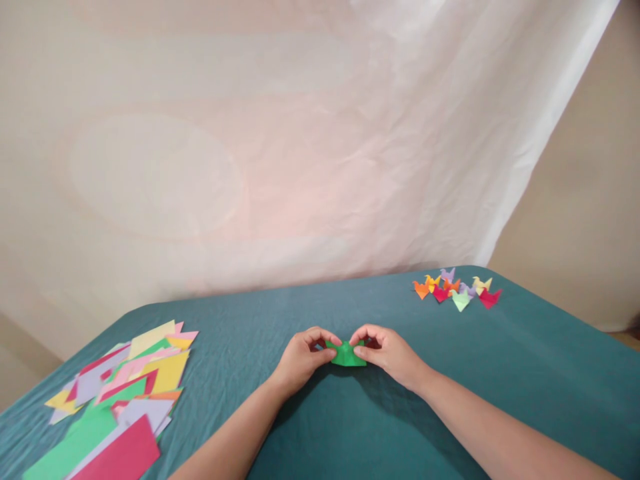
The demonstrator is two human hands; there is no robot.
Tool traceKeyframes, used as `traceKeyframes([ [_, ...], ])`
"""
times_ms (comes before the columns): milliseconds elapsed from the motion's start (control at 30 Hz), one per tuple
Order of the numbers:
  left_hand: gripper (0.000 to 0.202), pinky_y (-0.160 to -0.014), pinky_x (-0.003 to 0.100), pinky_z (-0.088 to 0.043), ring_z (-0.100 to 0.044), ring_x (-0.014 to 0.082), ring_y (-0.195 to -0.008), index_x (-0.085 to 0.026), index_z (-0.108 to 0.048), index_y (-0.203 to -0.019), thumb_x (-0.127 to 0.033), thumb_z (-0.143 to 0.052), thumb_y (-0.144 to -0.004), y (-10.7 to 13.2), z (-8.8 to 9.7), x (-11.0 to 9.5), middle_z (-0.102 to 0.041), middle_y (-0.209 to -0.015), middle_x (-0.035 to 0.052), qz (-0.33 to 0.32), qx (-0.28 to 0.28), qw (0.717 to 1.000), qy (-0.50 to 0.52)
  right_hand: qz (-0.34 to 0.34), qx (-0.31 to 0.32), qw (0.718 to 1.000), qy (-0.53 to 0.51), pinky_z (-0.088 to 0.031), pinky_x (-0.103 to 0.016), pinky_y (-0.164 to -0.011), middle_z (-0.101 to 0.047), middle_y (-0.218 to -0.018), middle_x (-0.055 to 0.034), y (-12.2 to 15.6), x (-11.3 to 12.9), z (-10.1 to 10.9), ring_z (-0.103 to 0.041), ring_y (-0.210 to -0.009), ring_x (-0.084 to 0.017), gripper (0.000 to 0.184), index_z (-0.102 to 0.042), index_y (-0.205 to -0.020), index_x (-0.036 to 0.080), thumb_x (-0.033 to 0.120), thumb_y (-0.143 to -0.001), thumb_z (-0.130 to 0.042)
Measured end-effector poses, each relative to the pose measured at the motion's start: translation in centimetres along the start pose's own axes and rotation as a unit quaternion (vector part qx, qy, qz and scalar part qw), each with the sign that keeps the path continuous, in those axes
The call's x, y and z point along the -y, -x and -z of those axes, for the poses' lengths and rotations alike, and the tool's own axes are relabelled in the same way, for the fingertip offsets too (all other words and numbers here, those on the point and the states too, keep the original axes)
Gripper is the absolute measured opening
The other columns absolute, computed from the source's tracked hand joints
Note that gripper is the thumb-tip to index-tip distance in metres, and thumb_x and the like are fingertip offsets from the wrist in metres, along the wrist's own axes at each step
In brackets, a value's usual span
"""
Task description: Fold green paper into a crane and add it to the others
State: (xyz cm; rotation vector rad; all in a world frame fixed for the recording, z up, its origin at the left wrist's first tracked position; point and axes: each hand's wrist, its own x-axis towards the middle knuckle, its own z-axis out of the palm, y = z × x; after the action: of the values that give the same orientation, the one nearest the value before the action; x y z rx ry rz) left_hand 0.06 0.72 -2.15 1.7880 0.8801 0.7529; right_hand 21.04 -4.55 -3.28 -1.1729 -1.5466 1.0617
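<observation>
A small piece of folded green paper (pixel 349 355) is held up just over the table at the middle of the view. My left hand (pixel 306 357) pinches its left side between thumb and fingers. On the opposite side, my right hand (pixel 384 351) pinches the right edge in the same way. The paper shows creases and a wide, low shape, with part of each end hidden behind my fingertips.
A dark green cloth covers the table (pixel 240 327). Many loose coloured paper sheets (pixel 170 372) lie in a heap at the left. Several folded paper birds (pixel 461 300) stand grouped at the back right. A pale sheet (pixel 300 167) hangs behind the table.
</observation>
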Motion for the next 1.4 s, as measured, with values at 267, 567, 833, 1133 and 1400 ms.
traceKeyframes([
  [267,0.022,-0.06,0.021,-0.042,-0.056,0.0118,-0.062,-0.015,-0.067,-0.089,-0.027,-0.069,-0.071,0.1,-0.4,-0.2,-0.065,-0.077,0.0017,0.029,0.03,0.998,0.056,0.002,0.012,1.0,0.007,-0.037,-0.021,-0.055,-0.055,-0.065,0.0041,0.0,-0.2,-0.2,-0.048,-0.058,-0.011,0.008,-0.064,-0.083,0.019,0.024,-0.077,-0.063],
  [567,0.024,-0.063,0.023,-0.044,-0.058,0.0132,-0.066,-0.016,-0.068,-0.092,-0.024,-0.069,-0.069,0.0,-0.4,0.1,-0.066,-0.081,0.0027,0.025,0.018,0.999,0.04,0.011,0.024,1.0,0.003,-0.043,-0.023,-0.064,-0.064,-0.083,0.0006,0.1,0.1,-0.2,-0.056,-0.068,-0.013,0.017,-0.063,-0.092,0.019,0.022,-0.075,-0.064],
  [833,0.021,-0.064,0.023,-0.043,-0.056,0.0142,-0.068,-0.019,-0.071,-0.09,-0.019,-0.066,-0.069,0.1,-0.1,-0.1,-0.065,-0.079,0.0014,0.009,0.004,0.999,-0.034,0.014,0.016,0.999,0.028,-0.044,-0.025,-0.068,-0.067,-0.084,0.0003,0.2,0.4,-0.4,-0.058,-0.072,-0.014,0.018,-0.066,-0.091,0.019,0.016,-0.074,-0.061],
  [1133,0.024,-0.064,0.023,-0.044,-0.059,0.0153,-0.069,-0.018,-0.07,-0.093,-0.016,-0.063,-0.07,0.2,-0.4,-0.2,-0.068,-0.079,0.0019,-0.004,0.009,0.996,-0.085,0.048,-0.019,0.992,0.117,-0.042,-0.024,-0.064,-0.067,-0.081,0.0015,0.4,0.6,-0.7,-0.056,-0.069,-0.014,0.02,-0.067,-0.091,0.021,0.012,-0.074,-0.061],
  [1400,0.023,-0.064,0.024,-0.043,-0.059,0.0152,-0.068,-0.019,-0.07,-0.091,-0.015,-0.062,-0.07,0.1,-0.4,-0.3,-0.067,-0.077,0.0005,-0.023,-0.002,0.991,-0.131,0.088,-0.043,0.978,0.183,-0.042,-0.025,-0.07,-0.066,-0.085,0.0009,0.5,0.4,-1.1,-0.058,-0.078,-0.015,0.024,-0.067,-0.09,0.022,0.006,-0.072,-0.064],
])
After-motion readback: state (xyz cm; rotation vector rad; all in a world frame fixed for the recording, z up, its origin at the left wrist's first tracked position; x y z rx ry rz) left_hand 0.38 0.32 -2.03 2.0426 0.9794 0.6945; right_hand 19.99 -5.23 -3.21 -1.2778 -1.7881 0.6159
